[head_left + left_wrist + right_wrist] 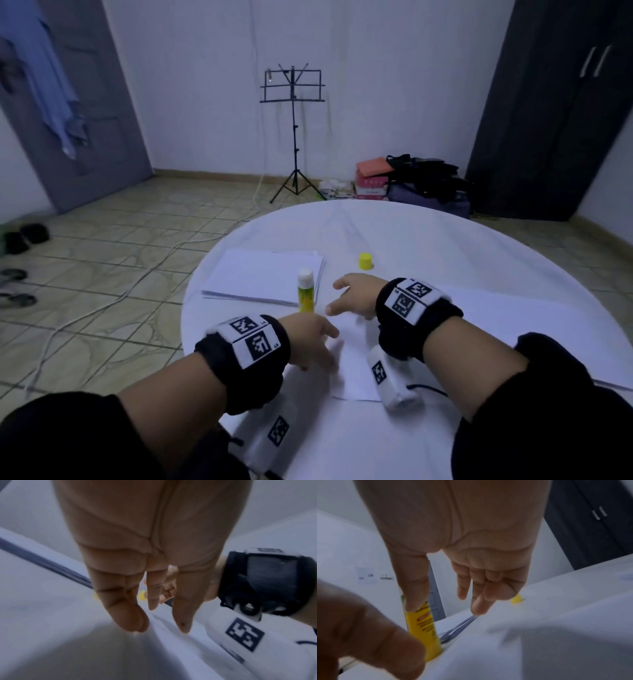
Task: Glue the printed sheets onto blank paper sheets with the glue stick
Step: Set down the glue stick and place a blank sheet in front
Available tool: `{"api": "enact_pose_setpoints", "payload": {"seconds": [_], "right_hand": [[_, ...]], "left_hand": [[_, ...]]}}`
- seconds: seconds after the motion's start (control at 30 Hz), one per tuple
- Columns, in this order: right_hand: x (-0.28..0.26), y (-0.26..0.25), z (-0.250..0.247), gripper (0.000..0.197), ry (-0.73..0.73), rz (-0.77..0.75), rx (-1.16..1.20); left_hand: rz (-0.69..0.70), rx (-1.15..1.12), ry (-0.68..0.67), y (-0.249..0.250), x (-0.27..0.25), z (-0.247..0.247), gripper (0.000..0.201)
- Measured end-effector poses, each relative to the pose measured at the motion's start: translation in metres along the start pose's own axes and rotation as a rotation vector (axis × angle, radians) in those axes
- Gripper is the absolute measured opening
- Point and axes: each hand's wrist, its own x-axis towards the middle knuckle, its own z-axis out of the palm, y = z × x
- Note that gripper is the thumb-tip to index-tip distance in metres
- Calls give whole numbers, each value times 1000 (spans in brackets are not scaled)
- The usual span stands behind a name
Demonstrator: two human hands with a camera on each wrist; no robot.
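Head view first: one glue stick [305, 290] stands upright and uncapped on the round white desk [445, 246], just beside the near right corner of one stack of paper sheets [263, 275]; its single yellow cap [365, 261] sits apart, farther back. A single sheet [352, 363] lies in front of the person, with more paper running off to the right. The left hand [313, 341] rests low over that sheet, fingers relaxed and holding nothing. The right hand [352, 296] hovers just right of the glue stick, fingers loosely spread, gripping nothing

Left wrist view: the left hand's fingers [126, 612] point straight down with tips at the paper, close together, nothing pinched. Whether they press is hard to tell through the blur

Right wrist view: the right hand's fingers [479, 601] hang relaxed above the stack edge, and the glue stick [423, 628] stands behind the thumb, seemingly untouched

My reading is that this is the gap between gluing and placing, or just ahead of picking the stick up. The next move likely calls for the right hand to close round the stick's barrel while the left steadies the sheet
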Motion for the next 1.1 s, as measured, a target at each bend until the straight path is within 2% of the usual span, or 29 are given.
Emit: {"api": "enact_pose_setpoints", "payload": {"seconds": [0.17, 0.37, 0.53, 0.63, 0.73, 0.8, 0.93, 1.0, 1.1], "right_hand": [[16, -19, 9, 76, -34, -37, 77], [21, -26, 14, 44, -53, -89, 48], [21, -21, 11, 13, 117, -92, 115], [15, -10, -1, 24, 230, -58, 164], [11, 7, -12, 10, 268, -45, 185], [8, 17, -16, 27, 298, -26, 232], [3, 22, -21, 17, 396, -88, 351], [2, 18, -21, 10, 376, -98, 309], [5, 10, -13, 23, 333, -75, 152]], "left_hand": [[41, 350, 28, -15, 5, 4, 68], [70, 504, -3, -12, 14, 16, 62], [109, 614, 9, -15, 15, 7, 77], [131, 655, -28, -19, 15, -3, 72], [124, 593, -24, -23, 17, -11, 70], [115, 566, -22, -25, 19, -13, 73], [113, 539, -18, -22, 23, -14, 74], [124, 532, -21, -20, 24, -12, 74], [130, 531, -16, -19, 26, -11, 75]]}}
